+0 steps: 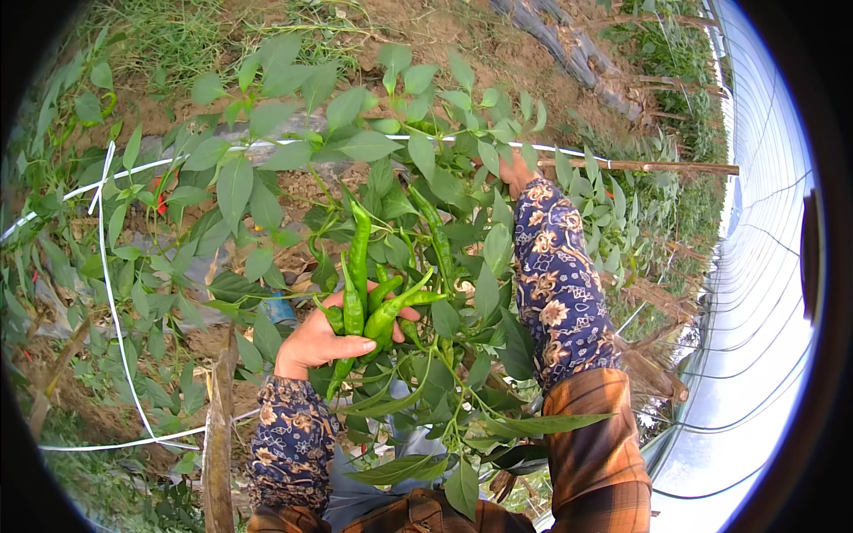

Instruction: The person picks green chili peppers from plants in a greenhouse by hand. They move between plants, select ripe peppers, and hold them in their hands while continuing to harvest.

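Several long green chili peppers [360,300] lie bunched in my left hand [313,343], with the thumb across them. Their tips point up and to the right. Further out, my right hand [513,173] reaches into the leaves of a pepper plant [426,153]; foliage covers its fingers, so I cannot see what it touches. Another green pepper [434,230] hangs among the leaves between my two hands. Both forearms wear dark blue floral sleeve covers [556,280].
A white cord [286,141] runs across the plants to a wooden stake [666,166]. An upright wooden post [218,433] stands near my left forearm. A red pepper [160,196] shows at left. Plastic greenhouse sheeting [753,320] curves along the right.
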A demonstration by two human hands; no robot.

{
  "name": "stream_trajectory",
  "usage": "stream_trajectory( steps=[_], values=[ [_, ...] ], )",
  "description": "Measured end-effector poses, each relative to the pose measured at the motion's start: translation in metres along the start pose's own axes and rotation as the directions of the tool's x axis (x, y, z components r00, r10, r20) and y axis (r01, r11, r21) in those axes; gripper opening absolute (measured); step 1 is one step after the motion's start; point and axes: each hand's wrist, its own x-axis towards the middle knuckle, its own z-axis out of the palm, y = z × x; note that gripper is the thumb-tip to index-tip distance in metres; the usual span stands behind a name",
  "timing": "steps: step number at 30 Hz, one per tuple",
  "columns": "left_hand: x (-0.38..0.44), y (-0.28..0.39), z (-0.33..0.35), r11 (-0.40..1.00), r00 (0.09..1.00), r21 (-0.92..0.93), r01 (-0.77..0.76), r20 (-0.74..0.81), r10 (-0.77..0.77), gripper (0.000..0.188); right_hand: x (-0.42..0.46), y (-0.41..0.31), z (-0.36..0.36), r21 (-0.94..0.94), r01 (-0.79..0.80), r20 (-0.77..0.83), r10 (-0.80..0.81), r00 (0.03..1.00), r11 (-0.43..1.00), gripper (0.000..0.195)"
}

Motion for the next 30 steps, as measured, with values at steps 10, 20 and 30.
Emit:
stream_trajectory(
  steps=[10,20,30],
  values=[
    [0.001,0.004,0.002,1.0,1.0,-0.007,0.002,-0.01,-0.002,0.065,-0.035,-0.057,0.015,0.383,-0.27,-0.124,0.339,0.932,0.883,0.034],
    [-0.003,0.005,-0.001,1.0,1.0,0.004,-0.003,-0.029,0.003,0.064,0.009,-0.009,0.029,0.062,-0.192,-0.332,0.202,0.921,0.979,0.03],
    [0.004,0.004,-0.001,0.998,0.999,0.027,-0.054,0.011,0.053,0.065,-0.053,0.036,0.007,-0.358,-0.033,-0.588,-0.198,0.784,0.933,0.01]
  ],
)
